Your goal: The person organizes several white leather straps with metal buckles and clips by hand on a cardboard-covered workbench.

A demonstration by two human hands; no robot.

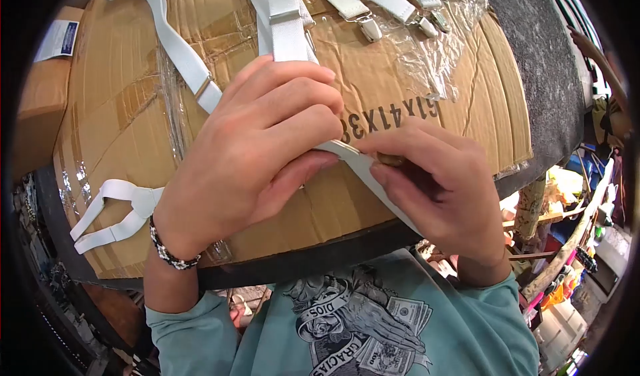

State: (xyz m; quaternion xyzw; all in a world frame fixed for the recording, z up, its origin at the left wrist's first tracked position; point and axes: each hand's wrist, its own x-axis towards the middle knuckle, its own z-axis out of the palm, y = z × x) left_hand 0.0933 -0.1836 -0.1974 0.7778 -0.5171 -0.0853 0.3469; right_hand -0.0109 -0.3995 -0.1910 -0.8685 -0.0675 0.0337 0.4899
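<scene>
White elastic suspenders lie over a flattened cardboard sheet, with metal slide buckles on their straps. My left hand is closed around a strap, its thumb and fingers pinching near the middle of the sheet. From that grip a white strap end runs down to the right, under my right hand. The right thumb and forefinger are closed on a small brownish, brass-looking piece at the strap's edge; its kind is mostly hidden. Metal suspender clips lie beyond my hands. A joined strap section rests left of my wrist.
The cardboard sheet has printed numbers and lies on a dark-topped table. Crumpled clear plastic clings to it at the upper right. A cardboard box stands at left. Another person's arm shows at far right.
</scene>
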